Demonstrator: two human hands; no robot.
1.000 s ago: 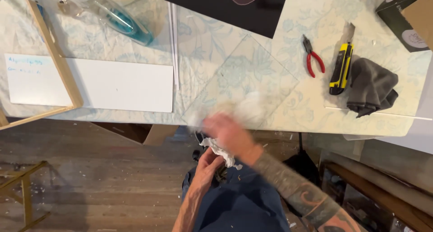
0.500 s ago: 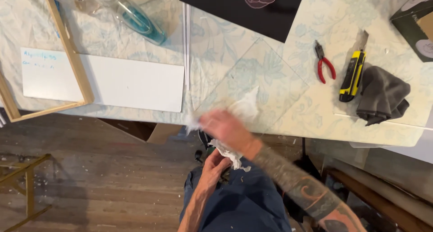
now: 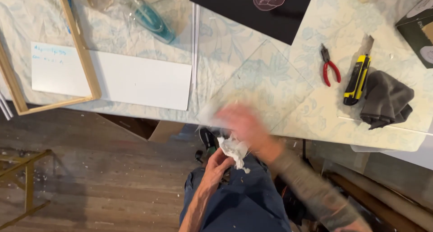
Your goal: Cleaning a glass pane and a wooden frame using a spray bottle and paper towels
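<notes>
Your left hand (image 3: 215,165): fingers closed on crumpled white paper (image 3: 233,149), below the bench (image 3: 252,78) near edge. Your right hand (image 3: 241,123): blurred, grip unclear.

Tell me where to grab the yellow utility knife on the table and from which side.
Grip the yellow utility knife across the middle of its long yellow-and-black body, coming from above. It lies flat, running toward the table's near edge, with red pliers to its left and a grey cloth close on its right, so the flanks look cramped.
</notes>
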